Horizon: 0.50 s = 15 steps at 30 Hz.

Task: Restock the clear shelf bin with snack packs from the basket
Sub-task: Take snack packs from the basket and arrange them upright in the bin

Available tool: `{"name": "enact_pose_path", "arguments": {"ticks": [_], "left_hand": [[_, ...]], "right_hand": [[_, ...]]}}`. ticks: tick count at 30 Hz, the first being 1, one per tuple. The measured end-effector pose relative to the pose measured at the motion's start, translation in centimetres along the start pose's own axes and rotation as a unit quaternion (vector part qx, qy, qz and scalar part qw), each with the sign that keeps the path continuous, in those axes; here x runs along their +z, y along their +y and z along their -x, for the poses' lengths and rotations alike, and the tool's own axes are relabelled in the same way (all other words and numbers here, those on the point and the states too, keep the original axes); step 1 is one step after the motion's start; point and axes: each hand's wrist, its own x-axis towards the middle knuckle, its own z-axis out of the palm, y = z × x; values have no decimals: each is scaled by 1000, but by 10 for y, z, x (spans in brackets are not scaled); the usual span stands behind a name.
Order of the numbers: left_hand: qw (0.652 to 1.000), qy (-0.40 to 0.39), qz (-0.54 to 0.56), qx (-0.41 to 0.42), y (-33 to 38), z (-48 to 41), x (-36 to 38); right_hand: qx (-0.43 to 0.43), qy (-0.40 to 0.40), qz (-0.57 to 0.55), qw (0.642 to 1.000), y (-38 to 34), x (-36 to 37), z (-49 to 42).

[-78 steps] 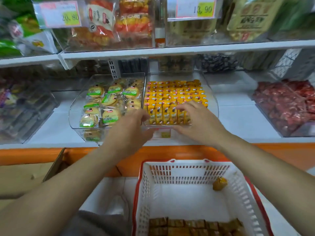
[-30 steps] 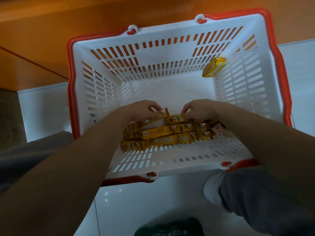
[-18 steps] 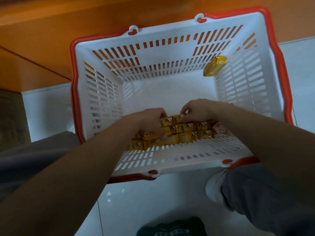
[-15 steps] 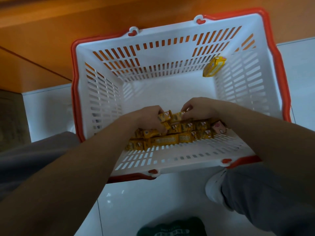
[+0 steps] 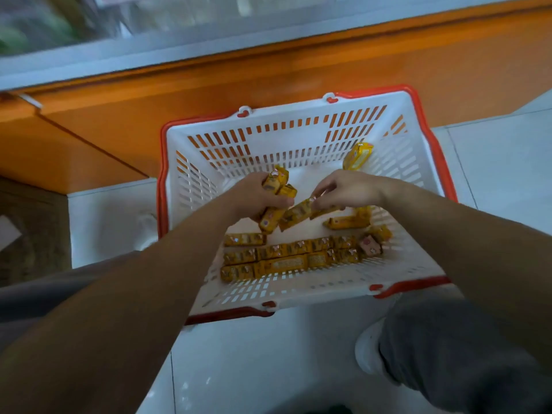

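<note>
A white basket with a red rim (image 5: pixel 298 135) sits on the floor below me. Several yellow snack packs (image 5: pixel 286 258) lie in rows along its near side. One loose pack (image 5: pixel 357 156) leans in the far right corner. My left hand (image 5: pixel 257 195) grips a bunch of yellow packs, lifted above the basket floor. My right hand (image 5: pixel 343 189) pinches more yellow packs (image 5: pixel 298 213) just beside the left hand. The clear shelf bin is out of view.
An orange shelf base (image 5: pixel 268 70) runs behind the basket, with a blurred white shelf edge (image 5: pixel 149 55) above it. White floor tiles (image 5: pixel 493 156) surround the basket. My grey-trousered knee and white shoe (image 5: pixel 370 351) are at the lower right.
Both hands have closed on packs and lifted them off the rows in the basket. The camera has tilted up, bringing the shelf edge into view.
</note>
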Motion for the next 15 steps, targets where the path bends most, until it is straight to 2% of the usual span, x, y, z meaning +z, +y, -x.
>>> {"name": "enact_pose_path", "arguments": {"ticks": [4,7,12,15], "left_hand": [[999,-49,-3,6,59,44,-18],[998,-48,33,37,103,87,-33],[982,22,126,138,161,165,-52],[964,76,191,169,185,208,-54]], "right_hand": [[-9,34,-28,999,-46,-36,46],[-12,75,-94,993,-81,-61,89],[-62,168,-191,965,-140,-91,162],[-83,258,-275,922,-170,-89,195]]}}
